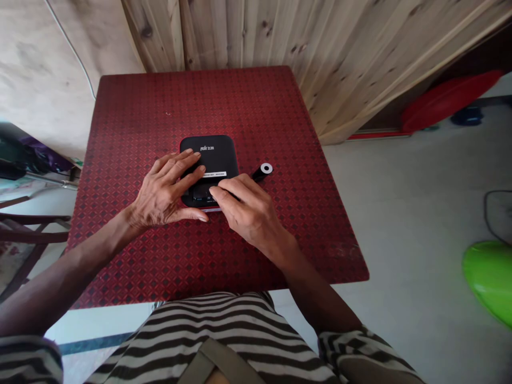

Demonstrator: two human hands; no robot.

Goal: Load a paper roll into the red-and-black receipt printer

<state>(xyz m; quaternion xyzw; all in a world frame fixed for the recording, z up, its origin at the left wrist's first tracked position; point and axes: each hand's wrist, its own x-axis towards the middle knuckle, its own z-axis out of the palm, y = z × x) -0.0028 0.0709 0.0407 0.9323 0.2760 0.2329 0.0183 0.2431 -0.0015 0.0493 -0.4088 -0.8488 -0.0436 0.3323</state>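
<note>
the black case (pixel 221 158) lies flat near the middle of the red patterned tabletop (pixel 136 117), its white label (pixel 218 174) facing up. it looks like hard plastic: probably stiff, fairly light and a little slick. its long sides seem the surest hold; the near end, with small details, may be more delicate. the left hand (pixel 162 189) is spread wide, fingers over the case's left side, thumb by its near edge. the right hand (pixel 252 208) is narrow, bunched over the near right corner; i cannot tell whether it pinches anything. just past it shows a dark piece (pixel 259 173) with a white ring-shaped end.
</note>
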